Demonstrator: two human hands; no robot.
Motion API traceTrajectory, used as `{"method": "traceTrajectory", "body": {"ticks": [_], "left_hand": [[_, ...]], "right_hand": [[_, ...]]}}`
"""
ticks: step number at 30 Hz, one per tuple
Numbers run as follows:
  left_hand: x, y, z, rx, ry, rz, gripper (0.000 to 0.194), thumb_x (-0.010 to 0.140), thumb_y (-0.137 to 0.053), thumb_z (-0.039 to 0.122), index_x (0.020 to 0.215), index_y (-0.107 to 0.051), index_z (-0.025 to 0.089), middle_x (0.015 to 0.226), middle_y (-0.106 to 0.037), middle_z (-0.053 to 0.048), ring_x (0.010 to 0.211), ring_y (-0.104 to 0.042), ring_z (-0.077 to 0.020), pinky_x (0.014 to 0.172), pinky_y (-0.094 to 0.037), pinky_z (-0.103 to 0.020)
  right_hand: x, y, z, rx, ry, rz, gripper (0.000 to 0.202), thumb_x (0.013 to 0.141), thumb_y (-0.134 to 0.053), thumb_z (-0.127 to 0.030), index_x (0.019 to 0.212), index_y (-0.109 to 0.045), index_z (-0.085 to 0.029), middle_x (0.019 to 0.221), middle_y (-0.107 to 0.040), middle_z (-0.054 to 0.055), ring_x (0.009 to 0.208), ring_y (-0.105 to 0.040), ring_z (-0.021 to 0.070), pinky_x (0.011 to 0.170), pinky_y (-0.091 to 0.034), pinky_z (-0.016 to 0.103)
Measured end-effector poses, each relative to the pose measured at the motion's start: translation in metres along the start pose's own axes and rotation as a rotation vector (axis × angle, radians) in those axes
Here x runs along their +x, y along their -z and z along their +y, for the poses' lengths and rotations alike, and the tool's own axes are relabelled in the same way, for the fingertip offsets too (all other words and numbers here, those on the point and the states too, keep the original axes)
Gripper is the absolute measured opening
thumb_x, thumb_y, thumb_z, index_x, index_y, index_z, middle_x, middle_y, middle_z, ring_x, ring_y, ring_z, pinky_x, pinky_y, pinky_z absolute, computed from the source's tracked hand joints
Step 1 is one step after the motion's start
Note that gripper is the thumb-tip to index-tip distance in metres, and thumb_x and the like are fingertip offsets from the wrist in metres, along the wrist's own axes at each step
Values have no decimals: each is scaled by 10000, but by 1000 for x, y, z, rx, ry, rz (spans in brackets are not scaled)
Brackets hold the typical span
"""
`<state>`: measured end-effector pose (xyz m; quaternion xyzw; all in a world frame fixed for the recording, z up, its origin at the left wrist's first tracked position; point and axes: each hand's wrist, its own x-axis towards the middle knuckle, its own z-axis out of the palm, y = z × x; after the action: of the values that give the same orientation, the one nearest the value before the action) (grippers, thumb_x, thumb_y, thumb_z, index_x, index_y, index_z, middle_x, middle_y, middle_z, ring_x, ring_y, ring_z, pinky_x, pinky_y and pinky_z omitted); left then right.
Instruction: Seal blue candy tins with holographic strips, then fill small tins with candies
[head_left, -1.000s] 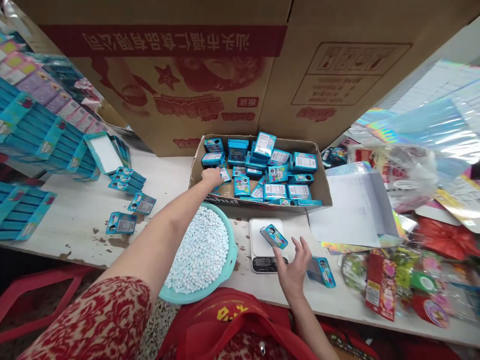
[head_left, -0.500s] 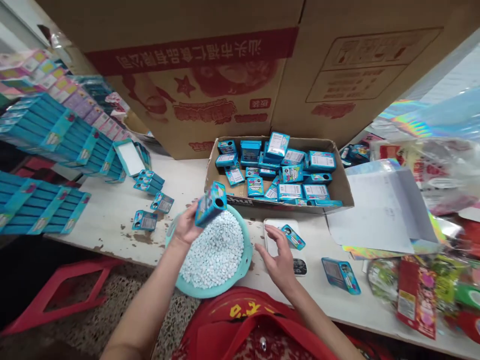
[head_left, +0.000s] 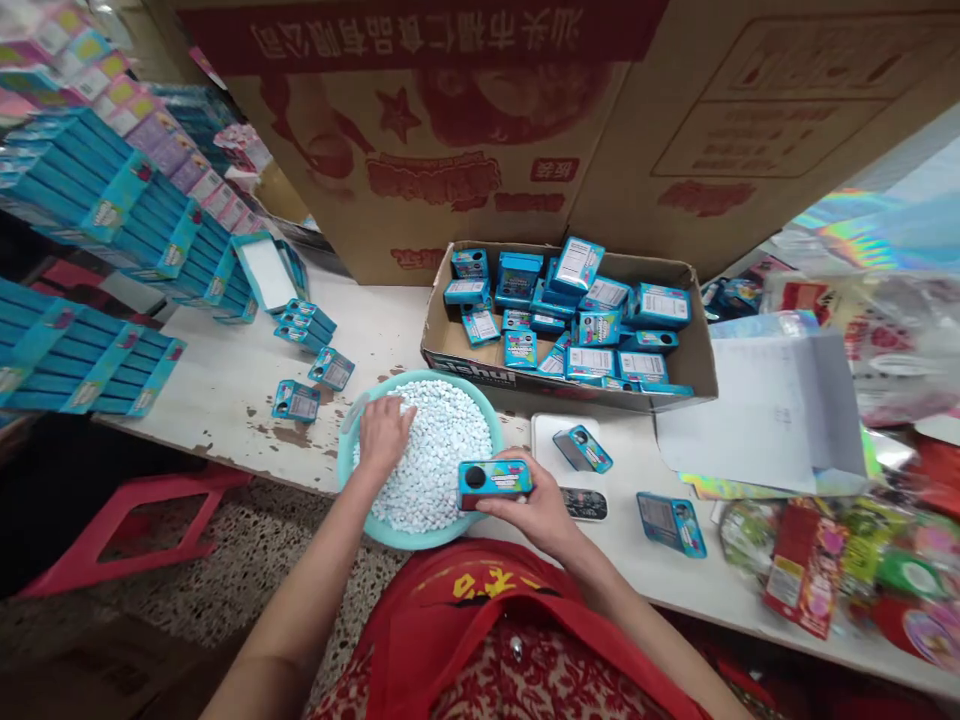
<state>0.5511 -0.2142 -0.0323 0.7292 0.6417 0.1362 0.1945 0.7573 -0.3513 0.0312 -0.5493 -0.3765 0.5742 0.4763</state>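
Note:
My right hand (head_left: pixel 536 505) grips a small blue candy box (head_left: pixel 495 478) with a round dark hole in its narrow side, held over the right rim of a pale green basin (head_left: pixel 497 425). Small white candies (head_left: pixel 442 450) fill the basin. On the left part of the candies rests my left hand (head_left: pixel 384 435), palm down, its fingertips partly sunk among them. Right of the basin, another blue candy box (head_left: pixel 583 449) sits on a white kitchen scale (head_left: pixel 541 440) with a dark display (head_left: pixel 585 503).
Behind the basin stands an open carton (head_left: pixel 465 365) of blue boxes, backed by a large cardboard box (head_left: pixel 510 130). Stacked blue packs (head_left: pixel 142 215) rise at left. Loose boxes (head_left: pixel 296 400) lie nearby. White sheets (head_left: pixel 757 410) and candy bags (head_left: pixel 810 560) cover the right side. A red stool (head_left: pixel 135 530) stands below.
The candy box has passed from my left hand to my right, over the basin. My left hand has dropped onto the candies. The camera view has shifted a little.

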Motion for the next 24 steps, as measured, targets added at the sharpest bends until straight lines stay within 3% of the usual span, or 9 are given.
{"method": "traceTrajectory", "body": {"ticks": [2,4,9,14,17,19,22,24], "left_hand": [[7,-10,-11,173,47,-48,375,858,-452,433,1067,-616,169,1188,-575,-160,1151,-450,-349,972,-340,-480],[8,-24,-9,212,116,-111,436,871,-405,491,1096,-598,172,1192,-570,-156,1149,-458,-348,956,-357,-473],[1,-49,26,126,228,-264,596,846,-331,624,1183,-530,175,1195,-564,-172,1097,-536,-344,873,-419,-443],[-3,-51,40,37,199,-310,554,800,-439,599,1143,-573,185,1086,-644,-155,1064,-568,-361,851,-428,-433],[-3,-50,35,-182,247,-260,405,725,-564,521,938,-637,184,889,-682,-103,939,-611,-315,773,-459,-371],[-4,-47,32,-465,318,-226,313,667,-617,474,775,-614,180,714,-646,-47,748,-618,-234,645,-467,-302],[-7,-33,34,-982,492,-265,292,617,-659,435,678,-533,179,528,-526,35,435,-471,-102,413,-351,-204],[-10,-17,38,-1247,561,-317,287,606,-673,403,694,-517,179,508,-509,52,353,-392,-63,345,-256,-173]], "right_hand": [[-5,-8,10,-1,-31,14,442,552,-829,-347,898,-589,-216,798,-636,-18,728,-603,156,684,-488,270],[-9,-14,20,-1,-68,-14,437,539,-832,-362,879,-603,-210,772,-634,-23,713,-594,154,682,-481,274],[-11,-18,27,9,-125,-81,400,538,-828,-385,802,-592,-199,698,-597,-50,653,-557,127,637,-451,252],[-5,-17,27,55,-143,-29,426,551,-818,-379,860,-587,-199,732,-626,-37,678,-577,140,655,-464,266],[-2,-13,28,31,-124,32,412,574,-799,-405,866,-591,-201,750,-633,-26,698,-587,152,665,-479,277],[0,-9,27,-28,-86,99,414,599,-778,-427,894,-591,-203,789,-643,-10,725,-596,165,683,-489,291],[7,-4,22,-187,-17,169,397,652,-735,-447,931,-591,-203,850,-651,19,765,-604,186,701,-493,309],[13,-4,18,-321,53,166,356,684,-714,-431,930,-597,-202,888,-647,37,807,-605,202,721,-486,318]]}}
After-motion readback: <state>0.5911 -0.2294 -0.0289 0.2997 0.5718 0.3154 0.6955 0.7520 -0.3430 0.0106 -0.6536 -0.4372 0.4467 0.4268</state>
